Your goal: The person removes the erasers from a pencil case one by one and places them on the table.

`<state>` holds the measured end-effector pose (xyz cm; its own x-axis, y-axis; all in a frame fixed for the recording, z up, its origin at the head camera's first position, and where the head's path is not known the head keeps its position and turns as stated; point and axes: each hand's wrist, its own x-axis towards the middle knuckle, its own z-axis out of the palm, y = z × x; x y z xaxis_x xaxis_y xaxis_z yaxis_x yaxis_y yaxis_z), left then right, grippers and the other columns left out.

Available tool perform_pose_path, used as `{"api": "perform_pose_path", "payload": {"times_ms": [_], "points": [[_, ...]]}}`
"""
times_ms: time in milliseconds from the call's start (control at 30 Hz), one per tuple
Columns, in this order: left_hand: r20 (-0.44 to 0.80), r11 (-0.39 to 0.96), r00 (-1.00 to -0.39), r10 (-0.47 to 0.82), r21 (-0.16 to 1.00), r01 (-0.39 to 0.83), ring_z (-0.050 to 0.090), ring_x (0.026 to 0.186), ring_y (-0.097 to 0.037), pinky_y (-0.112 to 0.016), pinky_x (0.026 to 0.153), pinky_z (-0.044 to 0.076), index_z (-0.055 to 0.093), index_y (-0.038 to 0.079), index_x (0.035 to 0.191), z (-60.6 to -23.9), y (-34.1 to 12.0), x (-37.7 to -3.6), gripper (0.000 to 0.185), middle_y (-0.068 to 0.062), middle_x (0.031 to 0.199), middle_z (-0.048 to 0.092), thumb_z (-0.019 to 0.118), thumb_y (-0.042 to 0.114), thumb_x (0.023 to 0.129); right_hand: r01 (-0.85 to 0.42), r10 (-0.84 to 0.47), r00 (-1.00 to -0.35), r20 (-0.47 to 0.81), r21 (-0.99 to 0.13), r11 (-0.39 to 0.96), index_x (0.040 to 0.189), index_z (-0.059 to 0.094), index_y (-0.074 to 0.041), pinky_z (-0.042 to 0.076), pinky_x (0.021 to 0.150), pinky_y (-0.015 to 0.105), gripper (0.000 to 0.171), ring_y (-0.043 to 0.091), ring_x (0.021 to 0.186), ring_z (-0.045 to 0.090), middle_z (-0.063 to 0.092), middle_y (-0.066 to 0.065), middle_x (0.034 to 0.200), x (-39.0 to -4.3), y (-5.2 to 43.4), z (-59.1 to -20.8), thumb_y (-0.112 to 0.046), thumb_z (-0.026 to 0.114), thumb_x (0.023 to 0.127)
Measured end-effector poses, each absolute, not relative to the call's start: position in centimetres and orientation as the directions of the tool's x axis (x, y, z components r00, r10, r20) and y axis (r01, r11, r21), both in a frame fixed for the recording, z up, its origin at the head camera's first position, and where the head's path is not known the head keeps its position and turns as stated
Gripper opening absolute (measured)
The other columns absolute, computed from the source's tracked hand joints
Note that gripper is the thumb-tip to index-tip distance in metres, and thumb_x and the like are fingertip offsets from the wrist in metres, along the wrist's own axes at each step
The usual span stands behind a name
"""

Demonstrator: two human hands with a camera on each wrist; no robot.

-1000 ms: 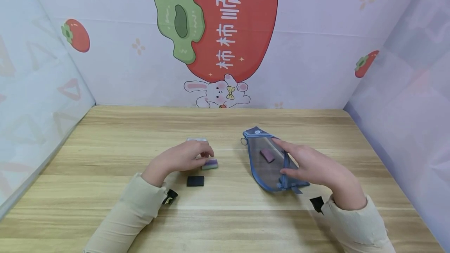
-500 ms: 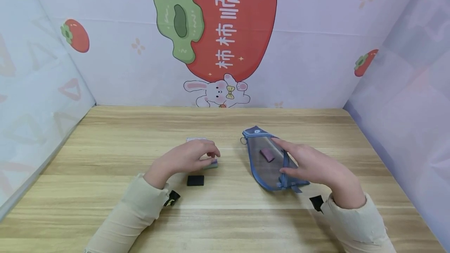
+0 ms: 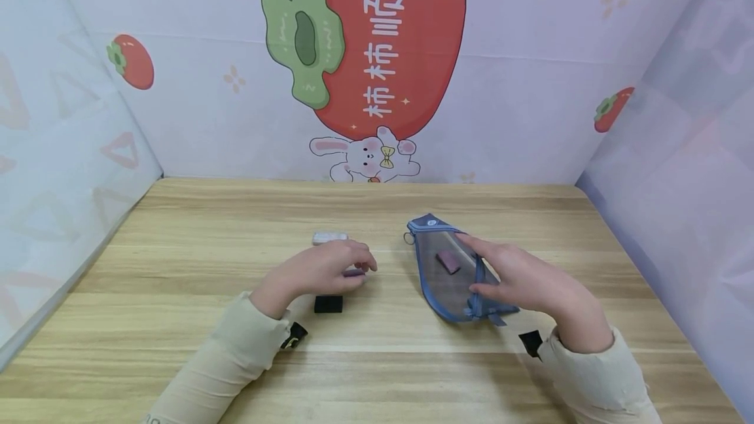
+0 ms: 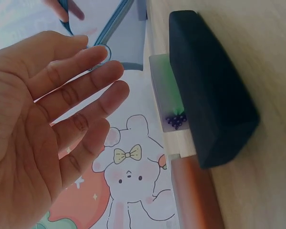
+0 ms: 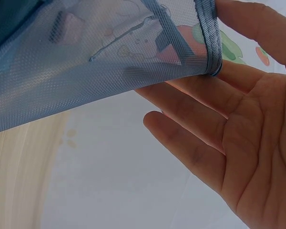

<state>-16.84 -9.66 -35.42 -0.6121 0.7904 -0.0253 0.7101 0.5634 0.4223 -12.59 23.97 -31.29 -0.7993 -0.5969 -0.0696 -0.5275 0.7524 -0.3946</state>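
Both hands sit low over the wooden table [image 3: 177, 241], and only the left one has moved in the last second. The left hand [image 3: 321, 271] has slid a little toward the mesh pencil pouch [image 3: 446, 273], and its fingers now cover most of the striped eraser [image 3: 353, 273], which showed plainly beside them a second ago; the left wrist view shows the fingers straight and spread above that eraser [image 4: 168, 95] (I cannot tell from the head view whether they touch it); so a grasp looks about to form, not yet made. The right hand [image 3: 521, 278] has not shifted; thumb and fingers pinch the pouch's blue zip edge [image 5: 209, 36], holding the mouth raised. A purple eraser [image 3: 448, 261] already lies inside the pouch. Left of the pouch, a black eraser [image 3: 328, 304] lies just beside the left wrist, and a white eraser [image 3: 329, 237] lies just beyond the fingers.
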Motion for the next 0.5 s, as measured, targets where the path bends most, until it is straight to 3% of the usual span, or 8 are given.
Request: {"api": "perform_pose_path", "payload": {"times_ms": [300, 500], "points": [[0.007, 0.504, -0.560, 0.828, 0.429, 0.750, 0.066, 0.093, -0.018, -0.031, 0.087, 0.055, 0.072, 0.007, 0.113, -35.4, -8.9, -16.9, 0.023, -0.005, 0.109, 0.071, 0.064, 0.018, 0.094, -0.544, -0.608, -0.792, -0.051, -0.391, 0.742, 0.150, 0.035, 0.003, 0.052, 0.081, 0.035, 0.077, 0.009, 0.083, 0.057, 0.060, 0.021, 0.135, -12.5, 23.9, -31.1, -0.014, 0.075, 0.086], [0.037, 0.491, -0.551, 0.834, 0.405, 0.771, 0.063, 0.097, -0.018, -0.031, 0.089, 0.054, 0.071, 0.008, 0.111, -35.5, -8.5, -16.9, 0.023, -0.002, 0.111, 0.067, 0.064, 0.021, 0.094, -0.532, -0.599, -0.799, -0.060, -0.393, 0.750, 0.150, 0.035, 0.003, 0.051, 0.081, 0.034, 0.077, 0.011, 0.083, 0.058, 0.061, 0.020, 0.133, -12.5, 24.0, -31.1, -0.014, 0.075, 0.086]]}}
